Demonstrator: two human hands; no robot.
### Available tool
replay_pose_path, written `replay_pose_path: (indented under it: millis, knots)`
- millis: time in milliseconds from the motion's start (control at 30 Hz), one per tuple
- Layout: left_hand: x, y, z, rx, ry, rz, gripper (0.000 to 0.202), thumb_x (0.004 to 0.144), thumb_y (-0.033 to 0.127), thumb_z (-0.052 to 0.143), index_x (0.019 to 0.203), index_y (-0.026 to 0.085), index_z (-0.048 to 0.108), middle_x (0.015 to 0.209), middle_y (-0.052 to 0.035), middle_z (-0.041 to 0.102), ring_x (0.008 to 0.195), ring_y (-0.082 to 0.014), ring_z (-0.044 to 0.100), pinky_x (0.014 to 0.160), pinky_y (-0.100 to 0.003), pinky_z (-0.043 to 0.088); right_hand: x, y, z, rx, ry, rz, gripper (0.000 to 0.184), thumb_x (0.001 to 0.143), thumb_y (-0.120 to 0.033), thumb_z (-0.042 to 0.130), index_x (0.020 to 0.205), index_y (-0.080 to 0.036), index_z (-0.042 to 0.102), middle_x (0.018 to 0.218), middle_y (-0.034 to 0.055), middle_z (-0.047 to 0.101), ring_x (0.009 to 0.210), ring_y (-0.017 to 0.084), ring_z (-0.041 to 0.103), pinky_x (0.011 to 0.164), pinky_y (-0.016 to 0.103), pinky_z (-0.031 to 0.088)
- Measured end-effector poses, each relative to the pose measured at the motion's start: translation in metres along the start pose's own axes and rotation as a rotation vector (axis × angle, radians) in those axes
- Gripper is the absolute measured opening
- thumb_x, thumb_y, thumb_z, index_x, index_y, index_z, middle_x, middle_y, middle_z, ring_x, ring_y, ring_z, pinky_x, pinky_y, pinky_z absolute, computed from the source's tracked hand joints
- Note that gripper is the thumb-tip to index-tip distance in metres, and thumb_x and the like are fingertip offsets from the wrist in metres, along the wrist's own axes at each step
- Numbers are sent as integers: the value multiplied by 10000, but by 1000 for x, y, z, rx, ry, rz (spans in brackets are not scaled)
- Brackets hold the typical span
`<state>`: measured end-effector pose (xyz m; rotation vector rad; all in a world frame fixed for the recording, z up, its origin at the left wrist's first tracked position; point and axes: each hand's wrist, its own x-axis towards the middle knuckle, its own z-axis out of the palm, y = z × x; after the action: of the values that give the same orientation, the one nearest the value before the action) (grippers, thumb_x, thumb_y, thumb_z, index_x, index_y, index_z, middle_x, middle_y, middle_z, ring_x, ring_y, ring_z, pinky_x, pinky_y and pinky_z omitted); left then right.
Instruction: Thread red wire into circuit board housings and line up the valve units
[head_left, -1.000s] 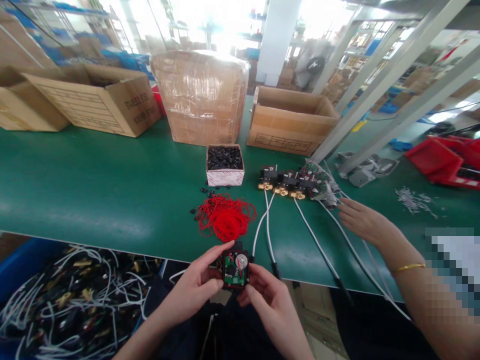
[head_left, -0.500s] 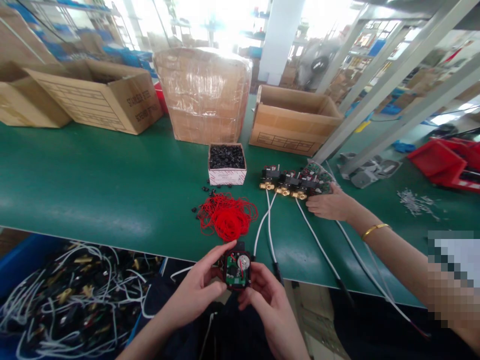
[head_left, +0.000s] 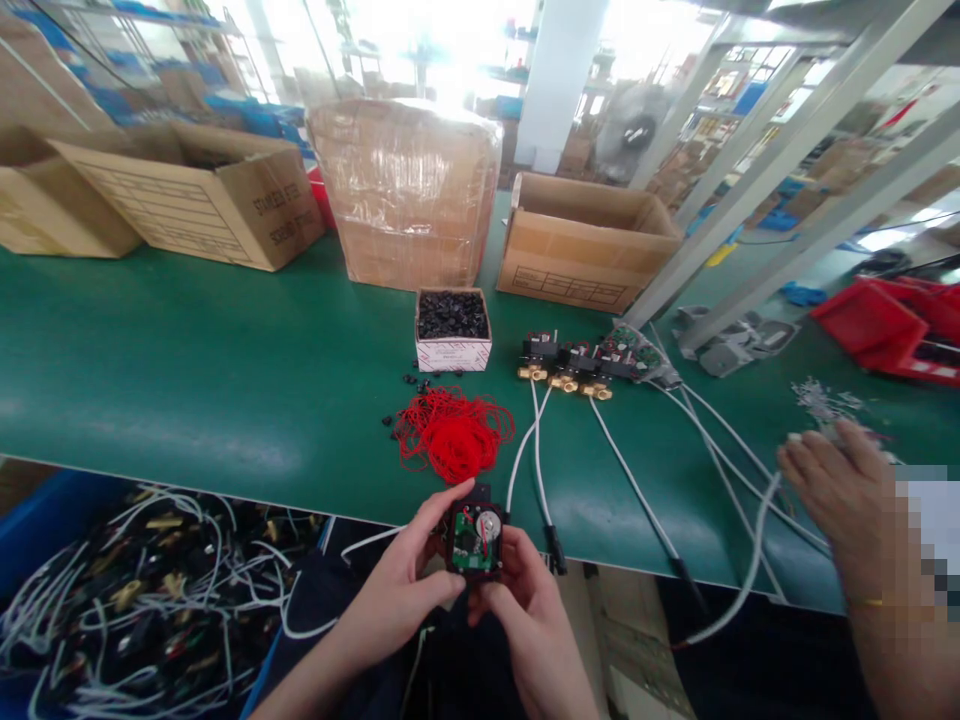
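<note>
Near the table's front edge, I hold an open black actuator housing [head_left: 466, 556] between both hands. Its face shows a green circuit board, red wires and a round metal part. My left hand [head_left: 417, 572] is closed on its left side, thumb at the lower edge. On the other side, my right hand [head_left: 529, 605] grips it with curled fingers, some of them hidden beneath. Just beyond lies a tangled pile of red rings or loops [head_left: 456, 440]. Brass valves with black actuators [head_left: 566, 372] stand in a row further right, white cables trailing from them.
A small carton of black parts [head_left: 454, 350] stands behind the red pile. At left, a blue bin [head_left: 45, 520] holds cabled valves. Large cardboard boxes [head_left: 409, 200] line the back. A co-worker's hand [head_left: 840, 490] is at right, holding a white cable, near small white pieces [head_left: 821, 400].
The co-worker's hand has left the valve row and moved right, toward the table's front, with a white cable. My hands and the actuator housing have barely moved.
</note>
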<state>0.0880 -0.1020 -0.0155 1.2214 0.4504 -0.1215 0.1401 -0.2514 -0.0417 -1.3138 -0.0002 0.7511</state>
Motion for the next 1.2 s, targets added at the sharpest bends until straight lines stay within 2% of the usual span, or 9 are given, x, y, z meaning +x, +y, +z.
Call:
replay_pose_path:
  millis: [167,367,500,600,700,900,1033,1200]
  knots:
    - [-1,1,-1,-30,1,-3,834,664,156,627,1472,235,435,1435,-78,541,1217,-282,571,1037,-385,454,-3,-4,3,58,-10,11,323,746,-311,786,1063,-326,726,1006,54,720,756,219,654,619,310,555]
    - [0,3,-1,-34,14,-1,844,634,134,603,1459,247,466,1447,-56,546,1242,-277,562,1091,-392,421,-6,-13,5,165,-33,70,433,747,-330,803,1139,-182,694,1068,80,714,765,174,650,700,268,566]
    - [1,5,0,-27,11,-17,849,642,157,614,1471,236,455,1436,-65,556,1237,-283,571,1040,-368,444,-2,-12,-5,178,-32,128,487,764,-463,823,1129,-160,714,1098,107,713,749,186,679,693,280,568]
    - [1,4,0,-19,7,-14,848,635,156,616,1466,232,463,1451,-63,542,1241,-279,566,1048,-361,428,2,-10,-13,135,-73,120,490,797,-510,799,1126,-154,730,1037,109,724,722,189,686,667,278,565]
    - [2,2,-1,-19,7,-14,852,629,152,611,1464,234,465,1436,-63,556,1243,-278,562,1045,-367,427,4,-11,-14,101,-97,102,469,814,-475,793,1140,-143,732,981,106,730,689,187,685,651,283,567]
    - [2,3,-1,-21,28,-13,853,622,158,613,1462,218,474,1346,-64,616,1267,-282,545,1136,-395,369,1,-14,-11,109,-89,119,434,798,-374,795,1163,-151,723,1097,115,722,732,177,691,667,265,568]
    - [2,2,0,-29,27,-15,850,631,166,613,1466,226,467,1325,-65,624,1277,-292,538,1128,-410,382,0,-12,-10,126,-85,99,425,818,-355,778,1181,-147,701,1083,114,723,767,181,691,709,274,577]
    - [1,-3,1,-47,29,1,830,632,149,611,1447,243,485,1437,-53,545,1275,-286,537,1142,-408,364,-4,-15,0,171,-30,90,400,764,-301,803,1129,-162,713,1037,88,728,751,162,669,691,248,563]
